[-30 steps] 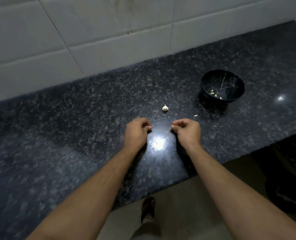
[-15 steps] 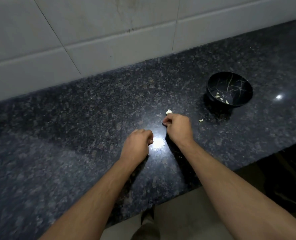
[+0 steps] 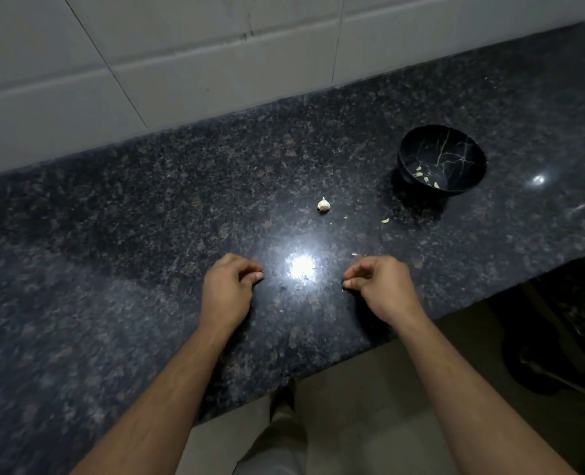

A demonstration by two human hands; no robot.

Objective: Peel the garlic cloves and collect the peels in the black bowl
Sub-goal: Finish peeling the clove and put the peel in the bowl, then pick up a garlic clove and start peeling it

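A small white garlic bulb (image 3: pixel 323 204) lies on the dark granite counter (image 3: pixel 147 217), beyond and between my hands. The black bowl (image 3: pixel 412 145) stands at the back right with several pale peel bits inside. My left hand (image 3: pixel 231 289) rests on the counter with its fingers curled, and I see nothing in it. My right hand (image 3: pixel 380 286) is curled too, thumb and forefinger pinching a tiny pale garlic piece (image 3: pixel 344 286); it is too small to tell clove from peel. Both hands are well short of the bulb.
A loose peel scrap (image 3: pixel 385 220) lies between the bulb and the bowl, and another scrap (image 3: pixel 354 254) sits just past my right hand. A white tiled wall (image 3: pixel 215 63) backs the counter. The counter's front edge runs under my forearms, with floor below.
My right hand reached forward to the garlic bulb, then drew back towards the front edge and to the right. The left hand stayed near its place. The bulb has not moved.
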